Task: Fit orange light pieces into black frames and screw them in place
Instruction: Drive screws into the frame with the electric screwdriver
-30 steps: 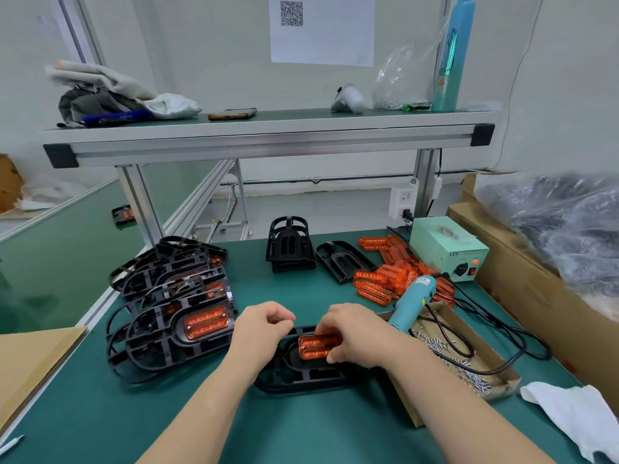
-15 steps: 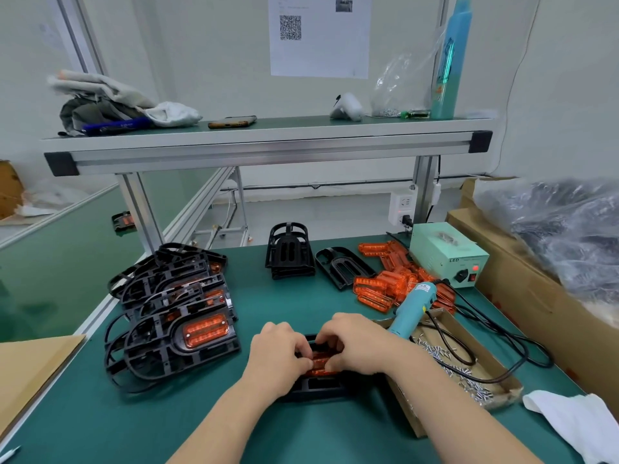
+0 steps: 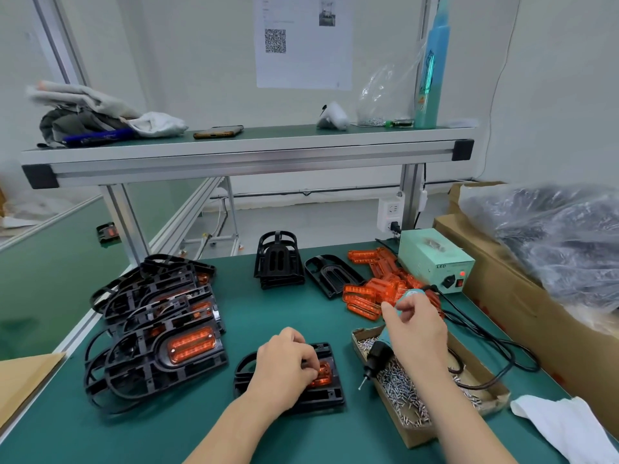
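Bench layout: green table (image 3: 288, 316); its left edge was crowded by a stack of finished frames (image 3: 157, 333). To the right, a cardboard box of screws (image 3: 420, 438) sat just beside the working black frame (image 3: 330, 396), with cable loops (image 3: 485, 343) and a white cloth (image 3: 566, 426) further right. A large carton (image 3: 495, 283) walled off the right side. Open mat lay in front of the frame toward the near edge, and behind it up to the spare frames (image 3: 278, 262) and the pile of orange pieces (image 3: 371, 291).

The black frame lay flat near the front centre. The orange light piece (image 3: 324, 375) sat in its opening, mostly covered.

Left hand (image 3: 284, 366): fingers curled, tips bunched together and pinching the orange light piece in the frame.

Right hand (image 3: 417, 326): over the teal body of the electric screwdriver (image 3: 376, 356), which leaned in the screw box with its bit pointing down toward the mat. Fingers loosely curved, thumb spread left; could not tell whether they had closed on the tool.

Change from half a second before: both hands had been together on the frame; the right hand had since left it and crossed to the screwdriver. The left hand stayed on the piece. The screwdriver looked unmoved.
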Demonstrator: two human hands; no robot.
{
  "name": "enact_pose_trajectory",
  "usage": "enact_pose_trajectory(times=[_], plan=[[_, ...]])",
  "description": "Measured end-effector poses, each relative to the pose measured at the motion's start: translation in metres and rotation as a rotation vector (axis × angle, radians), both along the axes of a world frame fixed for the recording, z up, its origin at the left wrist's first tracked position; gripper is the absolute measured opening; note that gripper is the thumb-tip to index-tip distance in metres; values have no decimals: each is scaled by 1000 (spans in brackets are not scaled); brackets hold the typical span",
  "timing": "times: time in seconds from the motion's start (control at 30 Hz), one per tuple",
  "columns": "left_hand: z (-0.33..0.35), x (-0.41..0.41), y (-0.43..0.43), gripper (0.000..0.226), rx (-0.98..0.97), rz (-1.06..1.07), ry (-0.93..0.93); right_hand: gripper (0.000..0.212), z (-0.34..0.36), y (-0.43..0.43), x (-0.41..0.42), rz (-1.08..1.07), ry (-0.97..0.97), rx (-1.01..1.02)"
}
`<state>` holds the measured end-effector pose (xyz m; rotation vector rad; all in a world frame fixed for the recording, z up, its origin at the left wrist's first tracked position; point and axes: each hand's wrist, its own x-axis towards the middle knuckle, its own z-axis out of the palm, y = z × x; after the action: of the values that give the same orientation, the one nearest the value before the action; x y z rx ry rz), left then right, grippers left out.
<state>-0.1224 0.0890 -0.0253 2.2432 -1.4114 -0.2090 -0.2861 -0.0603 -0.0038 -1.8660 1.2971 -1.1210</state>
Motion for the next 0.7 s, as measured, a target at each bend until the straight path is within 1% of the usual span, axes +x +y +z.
enact_pose_trajectory(times=[0.1, 0.17, 0.27, 0.4, 0.5, 0.6, 0.7], plan=[[-3, 0, 0, 9, -4, 8, -4, 38, -10, -3, -9, -49, 51, 93], [-3, 0, 0, 11, -2, 10, -3, 49, -17, -3, -11, -29, 64, 189], [-4, 0, -1, 16, 14, 9, -6, 56, -23, -2, -8, -4, 76, 307], [-4, 0, -2, 24, 32, -2, -24, 65, -20, -3, 0, -5, -53, 483], [-4, 0, -2, 26, 47, 6, -33, 59, -19, -6, 2, 2, -161, 566], [-2, -1, -5, 22, 63, 15, -46, 50, -20, -8, 2, 31, -235, 599], [4, -4, -9, 22, 86, 47, -82, 45, -18, -10, 0, 78, -419, 689]])
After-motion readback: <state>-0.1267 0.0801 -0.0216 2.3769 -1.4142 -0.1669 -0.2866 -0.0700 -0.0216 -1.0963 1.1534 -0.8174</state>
